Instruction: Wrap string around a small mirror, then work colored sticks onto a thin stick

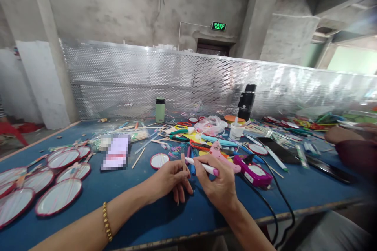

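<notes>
My left hand rests on the blue table, its fingers pinched around a thin wooden stick that stands up between both hands. My right hand is closed around a white marker with a pink end, its tip pointing left toward the stick. A gold bracelet sits on my left wrist. Just beyond the hands lie a pink glue gun and a magenta box-shaped device with a black cable.
Several round red-rimmed fans lie at the left. Sticks, pens and craft bits litter the table's middle, with a green bottle, a white cup and a black bottle behind. Another person's arm rests at the right. A perforated metal screen backs the table.
</notes>
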A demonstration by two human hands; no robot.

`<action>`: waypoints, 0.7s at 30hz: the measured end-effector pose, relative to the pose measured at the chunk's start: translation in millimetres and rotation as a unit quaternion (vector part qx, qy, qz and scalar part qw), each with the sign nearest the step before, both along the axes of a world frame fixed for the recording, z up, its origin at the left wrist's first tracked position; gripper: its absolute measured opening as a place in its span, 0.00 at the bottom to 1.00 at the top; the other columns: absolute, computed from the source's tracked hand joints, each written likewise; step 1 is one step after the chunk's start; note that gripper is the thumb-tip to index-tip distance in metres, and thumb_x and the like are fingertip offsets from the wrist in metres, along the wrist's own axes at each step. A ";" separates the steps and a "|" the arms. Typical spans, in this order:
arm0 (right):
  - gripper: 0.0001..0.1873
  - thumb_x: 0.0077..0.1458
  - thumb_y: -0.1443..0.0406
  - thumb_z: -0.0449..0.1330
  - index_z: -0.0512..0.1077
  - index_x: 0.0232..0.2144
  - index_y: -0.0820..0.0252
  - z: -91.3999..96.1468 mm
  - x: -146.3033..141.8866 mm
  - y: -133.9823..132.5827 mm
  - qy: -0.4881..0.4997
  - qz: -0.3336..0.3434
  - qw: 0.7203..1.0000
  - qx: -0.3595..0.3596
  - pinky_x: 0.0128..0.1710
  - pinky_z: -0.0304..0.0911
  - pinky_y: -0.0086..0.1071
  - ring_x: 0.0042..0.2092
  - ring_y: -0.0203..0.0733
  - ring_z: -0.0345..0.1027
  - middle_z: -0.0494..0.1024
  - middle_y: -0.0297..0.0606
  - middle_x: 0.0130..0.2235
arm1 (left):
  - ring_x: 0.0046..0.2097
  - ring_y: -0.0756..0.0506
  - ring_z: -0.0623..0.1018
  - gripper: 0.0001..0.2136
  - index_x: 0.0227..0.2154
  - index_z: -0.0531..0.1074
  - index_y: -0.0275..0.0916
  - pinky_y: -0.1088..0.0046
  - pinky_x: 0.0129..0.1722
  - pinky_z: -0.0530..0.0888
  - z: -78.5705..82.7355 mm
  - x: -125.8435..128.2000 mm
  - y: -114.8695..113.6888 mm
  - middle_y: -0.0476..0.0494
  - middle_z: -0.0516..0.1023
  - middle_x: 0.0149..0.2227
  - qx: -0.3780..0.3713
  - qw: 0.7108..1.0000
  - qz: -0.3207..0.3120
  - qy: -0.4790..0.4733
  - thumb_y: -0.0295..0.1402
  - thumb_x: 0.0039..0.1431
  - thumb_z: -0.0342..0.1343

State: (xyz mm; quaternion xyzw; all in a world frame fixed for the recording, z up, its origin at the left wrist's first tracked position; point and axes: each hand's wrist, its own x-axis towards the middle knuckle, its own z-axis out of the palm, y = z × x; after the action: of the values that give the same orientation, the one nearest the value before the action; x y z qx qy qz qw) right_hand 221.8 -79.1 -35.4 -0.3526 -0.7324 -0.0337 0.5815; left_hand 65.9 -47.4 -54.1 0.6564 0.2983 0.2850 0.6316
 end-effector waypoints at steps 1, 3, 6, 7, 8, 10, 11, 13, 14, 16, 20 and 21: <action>0.06 0.55 0.70 0.57 0.72 0.27 0.59 0.2 0.0 -0.1 0.003 -0.002 1.000 0.002 0.27 0.63 0.28 0.25 0.34 0.68 0.76 0.33 0.25 | 0.18 0.51 0.73 0.16 0.34 0.60 0.37 0.81 0.14 0.66 0.3 0.1 0.0 0.43 0.77 0.27 -0.001 1.000 0.000 0.001 0.45 0.55 0.53; 0.06 0.55 0.70 0.57 0.72 0.27 0.59 0.6 -0.1 -0.8 0.004 0.000 1.000 0.004 0.27 0.62 0.28 0.25 0.34 0.68 0.76 0.33 0.25 | 0.18 0.51 0.73 0.17 0.35 0.60 0.37 0.81 0.14 0.66 0.9 0.0 0.2 0.43 0.77 0.27 0.001 1.000 -0.002 0.002 0.46 0.55 0.53; 0.06 0.55 0.70 0.57 0.72 0.28 0.59 1.0 -0.3 -2.0 -0.003 0.011 1.000 0.001 0.27 0.63 0.28 0.25 0.35 0.68 0.76 0.33 0.25 | 0.18 0.51 0.73 0.17 0.35 0.60 0.37 0.80 0.14 0.66 1.4 -0.2 0.2 0.43 0.77 0.27 0.007 1.000 -0.002 0.001 0.47 0.54 0.53; 0.06 0.55 0.69 0.57 0.72 0.28 0.59 1.2 -0.5 -2.2 -0.004 0.015 1.000 0.000 0.27 0.63 0.28 0.25 0.35 0.68 0.76 0.34 0.25 | 0.18 0.51 0.73 0.17 0.35 0.60 0.37 0.80 0.14 0.66 1.5 -0.2 0.0 0.44 0.77 0.27 0.008 1.000 -0.002 0.001 0.47 0.54 0.53; 0.06 0.55 0.69 0.57 0.72 0.28 0.59 1.4 -0.8 -2.3 -0.006 0.018 1.000 -0.002 0.27 0.63 0.28 0.25 0.35 0.68 0.76 0.34 0.25 | 0.18 0.51 0.73 0.18 0.35 0.60 0.37 0.80 0.14 0.66 1.7 -0.2 -0.2 0.44 0.77 0.27 0.009 1.000 -0.002 0.001 0.47 0.54 0.53; 0.06 0.56 0.69 0.56 0.72 0.29 0.59 1.9 -1.4 -2.2 -0.008 0.019 1.000 -0.004 0.27 0.63 0.28 0.26 0.35 0.68 0.76 0.34 0.25 | 0.18 0.51 0.73 0.18 0.34 0.60 0.37 0.80 0.14 0.66 2.2 -0.1 -0.9 0.43 0.77 0.27 0.010 1.000 -0.002 0.002 0.48 0.54 0.53; 0.06 0.56 0.69 0.56 0.72 0.29 0.59 2.0 -1.7 -2.1 -0.009 0.018 1.000 -0.007 0.27 0.63 0.28 0.26 0.35 0.68 0.76 0.34 0.25 | 0.18 0.51 0.73 0.17 0.34 0.60 0.37 0.80 0.14 0.66 2.4 0.0 -1.2 0.43 0.77 0.27 0.011 1.000 -0.001 0.002 0.47 0.54 0.53; 0.07 0.56 0.69 0.56 0.72 0.28 0.59 1.9 -2.0 -1.8 -0.010 0.014 1.000 -0.011 0.27 0.63 0.28 0.26 0.35 0.68 0.76 0.34 0.25 | 0.18 0.51 0.73 0.17 0.34 0.60 0.37 0.81 0.14 0.66 3.0 0.0 -1.8 0.43 0.77 0.27 0.011 1.000 0.000 0.003 0.47 0.54 0.53; 0.07 0.56 0.69 0.56 0.72 0.28 0.59 1.7 -2.0 -1.8 -0.007 0.011 1.000 -0.011 0.27 0.63 0.28 0.26 0.35 0.68 0.76 0.34 0.25 | 0.18 0.52 0.73 0.17 0.34 0.60 0.37 0.81 0.14 0.66 3.2 0.0 -2.0 0.43 0.77 0.27 0.010 1.000 0.001 0.004 0.47 0.54 0.53; 0.06 0.56 0.69 0.56 0.72 0.27 0.59 1.2 -1.7 -1.7 -0.002 0.004 1.000 -0.005 0.27 0.63 0.28 0.25 0.35 0.68 0.75 0.33 0.24 | 0.18 0.52 0.73 0.17 0.34 0.60 0.37 0.81 0.14 0.66 3.5 -0.1 -2.1 0.43 0.77 0.28 0.009 1.000 0.000 0.005 0.47 0.54 0.53; 0.06 0.55 0.69 0.57 0.72 0.28 0.59 0.7 -0.8 -1.4 -0.005 0.004 1.000 0.003 0.26 0.62 0.28 0.25 0.35 0.67 0.75 0.33 0.25 | 0.18 0.52 0.73 0.17 0.35 0.60 0.37 0.81 0.14 0.66 2.3 -0.4 -0.8 0.43 0.77 0.27 0.010 1.000 -0.004 0.001 0.46 0.55 0.53; 0.06 0.56 0.69 0.56 0.72 0.28 0.59 0.8 -0.6 -1.3 -0.008 0.008 1.000 0.001 0.26 0.62 0.28 0.25 0.35 0.67 0.75 0.33 0.25 | 0.18 0.52 0.73 0.17 0.35 0.60 0.37 0.81 0.14 0.66 1.6 -0.4 -0.3 0.43 0.77 0.27 0.011 1.000 -0.005 -0.001 0.46 0.55 0.53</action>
State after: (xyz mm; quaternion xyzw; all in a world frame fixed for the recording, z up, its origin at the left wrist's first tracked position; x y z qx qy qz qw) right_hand 221.1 -80.5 -34.6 -0.3463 -0.7398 -0.0324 0.5760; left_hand 65.5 -47.7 -52.5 0.6642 0.2914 0.2859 0.6262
